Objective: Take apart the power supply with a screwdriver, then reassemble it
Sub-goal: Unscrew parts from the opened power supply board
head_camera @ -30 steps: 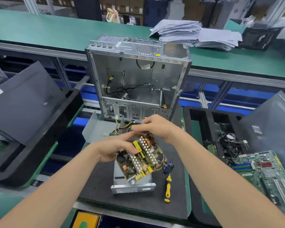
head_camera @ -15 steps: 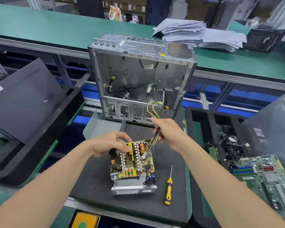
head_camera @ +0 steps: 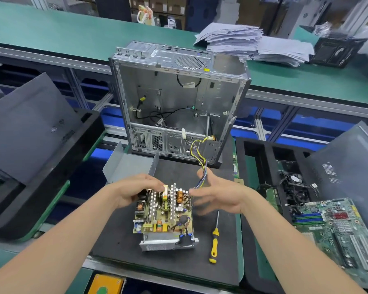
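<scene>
The power supply's circuit board (head_camera: 164,215), packed with heat sinks and coils, lies over its open metal housing (head_camera: 168,244) on the black mat (head_camera: 119,236). My left hand (head_camera: 136,190) grips the board's far left edge with curled fingers. My right hand (head_camera: 216,195) hovers at the board's far right edge, fingers spread and blurred, beside the coloured wire bundle (head_camera: 200,164) that runs up into the computer case. A yellow-handled screwdriver (head_camera: 214,240) rests on the mat to the right of the housing. The bent metal cover (head_camera: 130,166) lies behind the board.
An open, gutted computer case (head_camera: 179,102) stands upright at the mat's far edge. Black foam trays (head_camera: 51,166) with grey panels flank the mat. A green motherboard (head_camera: 336,228) and a fan lie in the right tray. Paper stacks (head_camera: 253,43) sit on the far green bench.
The board has come down flatter onto its housing. My right hand has let go of the wire bundle and opened beside the board. My left hand keeps its hold.
</scene>
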Demonstrator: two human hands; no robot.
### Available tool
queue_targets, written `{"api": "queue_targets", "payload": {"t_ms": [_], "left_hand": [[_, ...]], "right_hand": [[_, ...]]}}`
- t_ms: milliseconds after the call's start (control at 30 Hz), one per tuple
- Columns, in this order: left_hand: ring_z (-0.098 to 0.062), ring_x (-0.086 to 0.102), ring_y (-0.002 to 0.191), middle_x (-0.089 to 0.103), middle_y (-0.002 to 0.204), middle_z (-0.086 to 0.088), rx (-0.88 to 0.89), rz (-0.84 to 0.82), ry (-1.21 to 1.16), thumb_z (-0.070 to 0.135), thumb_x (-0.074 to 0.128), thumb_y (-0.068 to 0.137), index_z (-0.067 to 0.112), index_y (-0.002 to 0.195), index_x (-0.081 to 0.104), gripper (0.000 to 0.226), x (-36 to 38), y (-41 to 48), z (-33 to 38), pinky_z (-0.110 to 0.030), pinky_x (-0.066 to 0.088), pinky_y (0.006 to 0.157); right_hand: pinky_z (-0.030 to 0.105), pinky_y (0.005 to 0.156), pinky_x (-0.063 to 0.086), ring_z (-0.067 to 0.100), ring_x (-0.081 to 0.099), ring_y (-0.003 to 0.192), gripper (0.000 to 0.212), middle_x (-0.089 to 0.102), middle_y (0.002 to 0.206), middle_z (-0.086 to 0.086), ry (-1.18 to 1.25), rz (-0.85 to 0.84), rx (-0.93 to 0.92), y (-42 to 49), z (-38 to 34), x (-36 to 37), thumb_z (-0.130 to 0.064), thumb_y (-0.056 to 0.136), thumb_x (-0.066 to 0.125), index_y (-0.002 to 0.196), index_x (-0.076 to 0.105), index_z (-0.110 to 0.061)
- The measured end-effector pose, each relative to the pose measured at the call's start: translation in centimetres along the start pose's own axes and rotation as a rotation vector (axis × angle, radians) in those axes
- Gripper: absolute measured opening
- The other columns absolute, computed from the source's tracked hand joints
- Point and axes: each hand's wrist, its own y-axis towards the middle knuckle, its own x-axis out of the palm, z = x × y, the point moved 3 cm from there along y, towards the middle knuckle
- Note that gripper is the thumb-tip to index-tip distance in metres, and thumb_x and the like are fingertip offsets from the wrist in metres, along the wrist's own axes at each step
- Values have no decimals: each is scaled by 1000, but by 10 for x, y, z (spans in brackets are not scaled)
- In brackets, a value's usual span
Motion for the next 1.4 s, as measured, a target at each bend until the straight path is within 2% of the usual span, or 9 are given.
{"api": "queue_targets", "payload": {"t_ms": [100, 233, 367, 567, 700, 867, 1000, 1233, 1400], "left_hand": [[-30, 55, 104, 68, 124, -22, -45, 41, -23, 45, 87, 53, 0, 122, 68, 85, 1, 1, -3, -53, 44, 109], [-27, 53, 99, 71, 104, -10, -54, -41, 24, 47, 84, 61, 1, 110, 73, 68, 6, 1, -3, -41, 41, 92], [-34, 65, 117, 75, 119, -6, -54, -63, 77, 50, 80, 70, 21, 110, 79, 50, 8, -1, -5, -46, 49, 106], [-28, 62, 124, 73, 123, 1, -68, -42, 111, 49, 78, 70, 27, 111, 79, 46, 11, -4, -6, -48, 49, 110], [-19, 69, 106, 77, 109, 7, -45, -16, 27, 52, 87, 69, 27, 107, 77, 47, 14, -11, -7, -38, 54, 90], [-28, 74, 89, 78, 104, -9, -88, -32, -147, 30, 94, 73, 22, 114, 65, 50, 11, -19, -21, -46, 59, 86], [-30, 73, 85, 77, 110, -20, -95, 99, -293, 23, 94, 75, 19, 107, 57, 50, 15, -22, -35, -47, 62, 84], [-18, 68, 68, 76, 99, -12, -137, 375, -335, 29, 94, 74, 17, 104, 50, 54, 26, -19, -49, -33, 59, 61], [-24, 67, 84, 72, 107, -18, -151, 452, -314, 30, 95, 73, 18, 96, 48, 53, 34, -13, -58, -50, 62, 85]], "right_hand": [[64, 97, 56, 48, 68, 119, 63, 68, 125, 31, 46, 4, -13, 0, 8, 7, -8, 94, 78, 128, 29, -30], [70, 93, 55, 42, 73, 102, 78, 68, 121, 26, 30, 151, -26, 7, 19, 12, -1, 92, 78, 138, 24, -32], [72, 84, 57, 37, 72, 95, 71, 65, 107, 23, 54, 231, -50, 12, 23, 12, 7, 94, 68, 135, 24, -31], [63, 75, 63, 31, 71, 90, 68, 64, 102, 21, 73, 216, -41, 13, 23, 7, 9, 95, 65, 130, 24, -33], [63, 72, 63, 35, 69, 88, 68, 63, 106, 24, 86, 246, -6, 16, 29, -2, 11, 94, 65, 133, 28, -30], [59, 68, 63, 27, 75, 77, 71, 62, 96, 14, 67, 251, 25, 22, 38, -7, 12, 91, 69, 132, 32, -32], [56, 66, 63, 28, 77, 77, 66, 64, 99, 16, 70, 270, 30, 28, 38, -9, 11, 90, 71, 128, 35, -30], [59, 68, 63, 36, 67, 92, 60, 62, 114, 21, 51, 342, 84, 41, 42, -1, 11, 88, 72, 125, 37, -20], [62, 66, 63, 42, 74, 94, 62, 61, 120, 21, -24, 414, 91, 45, 44, 0, 11, 90, 71, 128, 35, -22]]}}
